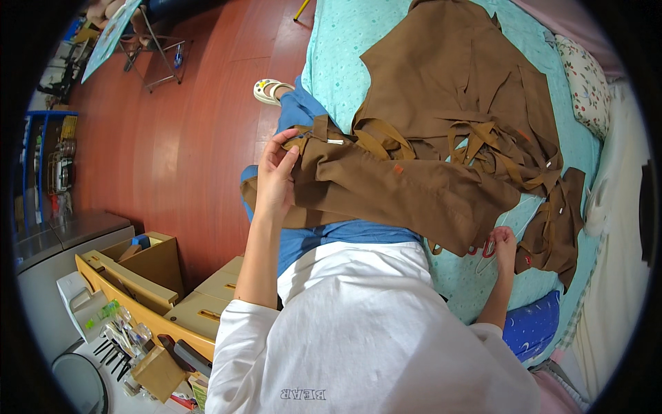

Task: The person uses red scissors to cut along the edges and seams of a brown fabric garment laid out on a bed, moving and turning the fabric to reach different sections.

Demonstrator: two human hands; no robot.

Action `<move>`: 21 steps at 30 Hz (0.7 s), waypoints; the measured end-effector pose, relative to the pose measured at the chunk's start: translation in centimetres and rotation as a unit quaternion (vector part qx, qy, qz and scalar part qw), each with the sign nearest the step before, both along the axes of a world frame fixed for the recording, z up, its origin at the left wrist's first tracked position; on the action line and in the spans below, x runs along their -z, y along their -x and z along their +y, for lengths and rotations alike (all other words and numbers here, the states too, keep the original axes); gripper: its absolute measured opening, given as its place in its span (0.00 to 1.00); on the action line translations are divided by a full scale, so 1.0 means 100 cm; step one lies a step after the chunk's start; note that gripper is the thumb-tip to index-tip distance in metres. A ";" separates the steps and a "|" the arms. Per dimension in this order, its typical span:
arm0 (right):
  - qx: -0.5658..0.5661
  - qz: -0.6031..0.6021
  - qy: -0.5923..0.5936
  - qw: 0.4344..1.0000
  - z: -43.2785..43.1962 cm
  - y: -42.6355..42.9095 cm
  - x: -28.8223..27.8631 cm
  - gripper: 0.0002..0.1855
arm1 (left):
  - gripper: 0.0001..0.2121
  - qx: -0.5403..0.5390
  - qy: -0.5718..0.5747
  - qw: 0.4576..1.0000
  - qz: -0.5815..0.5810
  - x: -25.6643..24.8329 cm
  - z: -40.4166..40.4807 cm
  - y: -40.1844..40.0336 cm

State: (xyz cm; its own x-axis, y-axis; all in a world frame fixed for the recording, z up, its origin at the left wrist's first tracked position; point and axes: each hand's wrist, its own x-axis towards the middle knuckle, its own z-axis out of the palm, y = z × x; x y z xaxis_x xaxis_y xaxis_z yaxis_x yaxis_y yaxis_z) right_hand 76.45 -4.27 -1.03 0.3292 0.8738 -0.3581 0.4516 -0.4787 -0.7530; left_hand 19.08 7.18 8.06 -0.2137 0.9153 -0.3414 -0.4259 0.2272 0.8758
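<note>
A brown cloth garment (362,181), perhaps an apron, lies across my lap in blue trousers. My left hand (276,171) pinches its far left edge between thumb and fingers, beside a folded strap (320,128) and a small white tag (335,141). A small orange label (398,169) shows on the cloth. Low on the right, just past the garment's edge, my right hand (502,243) holds what looks like red-handled scissors (487,248); their blades are hidden. A thin white cord or thread (485,266) hangs by that hand.
More brown garments with tangled straps (465,67) cover the turquoise bed sheet (336,52). Another brown piece (556,233) lies right of my right hand. A blue pillow (532,323) is near my right elbow. Drawers (201,305) stand at left, with a folding table (111,39) beyond.
</note>
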 end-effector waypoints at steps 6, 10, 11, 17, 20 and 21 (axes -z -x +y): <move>-0.045 -0.235 -0.009 0.971 0.003 -0.002 0.031 0.12 | 0.21 -0.003 -0.033 0.999 -0.011 -0.018 -0.011 -0.010; -0.014 -0.427 0.008 0.904 -0.002 0.017 0.032 0.16 | 0.23 -0.001 -0.015 1.000 0.005 -0.026 -0.018 -0.016; -0.013 -0.428 0.010 0.904 -0.004 0.022 0.030 0.16 | 0.23 0.002 -0.009 1.000 0.003 -0.028 -0.019 -0.016; -0.007 -0.380 0.058 0.923 -0.013 0.043 0.019 0.19 | 0.20 0.037 0.019 0.998 -0.051 -0.031 -0.027 -0.020; -0.016 -0.355 0.070 0.932 -0.015 0.040 0.018 0.22 | 0.19 0.029 0.011 0.999 -0.027 -0.030 -0.031 -0.026; -0.023 -0.336 0.072 0.939 -0.015 0.037 0.018 0.23 | 0.18 -0.004 -0.011 1.000 -0.019 -0.029 -0.031 -0.029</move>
State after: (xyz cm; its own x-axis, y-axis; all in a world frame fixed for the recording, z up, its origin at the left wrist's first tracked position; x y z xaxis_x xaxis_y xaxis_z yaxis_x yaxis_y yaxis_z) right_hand 72.77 -5.73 -2.80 0.4862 0.8511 -0.1982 0.8240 -0.5220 -0.2200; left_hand 21.96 4.09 10.93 -0.2076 0.9210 -0.3295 -0.4603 0.2052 0.8637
